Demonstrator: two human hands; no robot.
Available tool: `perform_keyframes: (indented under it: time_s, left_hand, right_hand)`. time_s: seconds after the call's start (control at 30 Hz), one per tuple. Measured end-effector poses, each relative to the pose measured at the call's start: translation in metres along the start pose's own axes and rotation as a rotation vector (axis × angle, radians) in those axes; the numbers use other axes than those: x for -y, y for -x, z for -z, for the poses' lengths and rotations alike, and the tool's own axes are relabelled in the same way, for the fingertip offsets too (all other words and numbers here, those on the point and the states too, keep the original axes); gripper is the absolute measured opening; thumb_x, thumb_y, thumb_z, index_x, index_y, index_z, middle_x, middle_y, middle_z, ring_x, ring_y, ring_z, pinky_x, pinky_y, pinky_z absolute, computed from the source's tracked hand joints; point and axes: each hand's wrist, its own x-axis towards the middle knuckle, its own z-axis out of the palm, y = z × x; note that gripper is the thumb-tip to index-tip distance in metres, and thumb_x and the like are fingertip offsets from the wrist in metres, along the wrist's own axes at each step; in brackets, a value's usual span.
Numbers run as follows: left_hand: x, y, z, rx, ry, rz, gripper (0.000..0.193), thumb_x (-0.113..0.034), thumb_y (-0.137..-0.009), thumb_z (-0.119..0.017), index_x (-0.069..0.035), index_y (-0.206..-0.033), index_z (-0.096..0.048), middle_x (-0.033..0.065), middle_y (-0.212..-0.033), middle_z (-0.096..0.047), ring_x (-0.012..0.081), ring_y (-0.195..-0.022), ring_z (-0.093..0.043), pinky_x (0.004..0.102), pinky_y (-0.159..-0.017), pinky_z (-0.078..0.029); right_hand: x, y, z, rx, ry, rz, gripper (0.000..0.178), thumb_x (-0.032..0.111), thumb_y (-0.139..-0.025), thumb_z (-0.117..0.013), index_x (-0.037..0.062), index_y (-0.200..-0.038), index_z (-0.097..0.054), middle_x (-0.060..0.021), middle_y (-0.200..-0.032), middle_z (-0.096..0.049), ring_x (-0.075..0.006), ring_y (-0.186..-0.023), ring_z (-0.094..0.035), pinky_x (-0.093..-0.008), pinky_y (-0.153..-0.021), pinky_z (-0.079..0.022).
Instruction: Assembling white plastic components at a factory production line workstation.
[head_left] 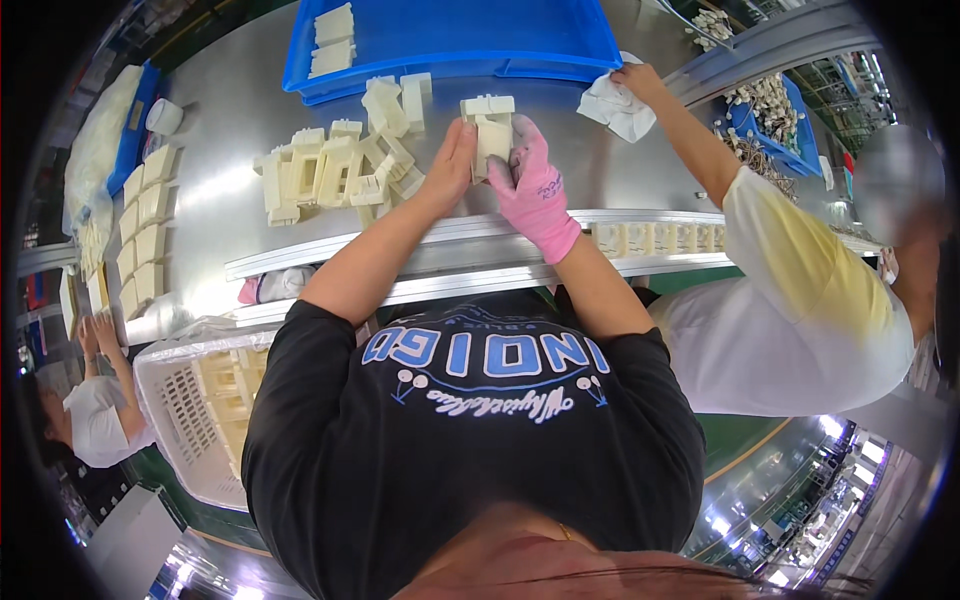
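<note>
Bare left hand [450,172] and gloved right hand [533,195], half-closed, are gripping a cream part [493,142] before the far blue tray [470,35] (seemingly a handling step, likely needing steadiness next).

a broad metal worktop [222,118] stretches out before me, its surface catching white glare, with a pale metal beam [775,55] slanting past one end. below i see green floor [728,438] marked by a yellow line [750,451], and bright lights [831,427] shine farther off in the hall.
</note>
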Motion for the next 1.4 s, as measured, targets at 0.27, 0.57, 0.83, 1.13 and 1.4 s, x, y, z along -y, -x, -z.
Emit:
perform_keyframes:
  time_s: [0.27,0.57,0.83,1.13,1.4]
  left_hand:
    - [-0.007,0.006,0.001,0.054,-0.159,0.019,0.045,-0.037,-0.091,-0.031,-0.005,-0.123,-0.032,0.0063,-0.112,-0.045,0.0128,-0.101,-0.043,0.0262,-0.087,-0.035]
    - [-0.004,0.003,0.000,0.177,0.016,0.197,0.038,-0.027,-0.085,-0.049,-0.004,-0.111,-0.036,0.0104,-0.093,-0.051,0.0157,-0.080,-0.055,0.0270,-0.057,-0.047]
    - [-0.031,0.005,-0.002,0.205,-0.030,0.382,0.035,-0.024,-0.081,-0.055,0.000,-0.103,-0.043,0.0132,-0.074,-0.058,0.0240,-0.054,-0.061,0.0288,-0.034,-0.043]
    - [-0.051,0.020,0.005,0.875,-0.294,0.496,0.041,-0.018,-0.075,-0.062,0.002,-0.107,-0.045,0.0103,-0.100,-0.055,0.0169,-0.094,-0.053,0.0307,-0.079,-0.043]
    - [-0.061,0.007,0.022,0.670,-0.295,0.396,0.024,-0.021,-0.086,-0.047,-0.003,-0.101,-0.049,0.0063,-0.095,-0.055,0.0144,-0.090,-0.053,0.0267,-0.079,-0.040]
  right_hand:
    - [0.008,-0.008,0.011,0.116,0.167,-0.011,0.050,0.012,-0.076,-0.053,0.0045,-0.119,-0.029,-0.0182,-0.078,-0.058,-0.0357,-0.065,-0.056,-0.0408,-0.057,-0.044]
    - [0.017,-0.009,0.030,0.358,-0.235,-0.150,0.041,0.007,-0.077,-0.051,0.0020,-0.116,-0.040,-0.0080,-0.071,-0.054,-0.0155,-0.061,-0.053,-0.0254,-0.056,-0.042]
    - [0.011,-0.015,0.048,0.054,-0.349,-0.188,0.029,0.006,-0.076,-0.051,0.0030,-0.105,-0.051,-0.0055,-0.076,-0.056,-0.0105,-0.066,-0.052,-0.0231,-0.061,-0.042]
    - [0.046,-0.011,0.073,0.689,-0.289,0.071,0.030,0.028,-0.064,-0.060,0.0042,-0.083,-0.059,-0.0115,-0.079,-0.058,-0.0260,-0.082,-0.055,-0.0351,-0.072,-0.042]
    - [0.021,0.013,0.094,0.603,0.147,-0.313,0.044,0.040,-0.066,-0.057,0.0025,-0.088,-0.057,-0.0164,-0.080,-0.059,-0.0278,-0.080,-0.056,-0.0336,-0.071,-0.042]
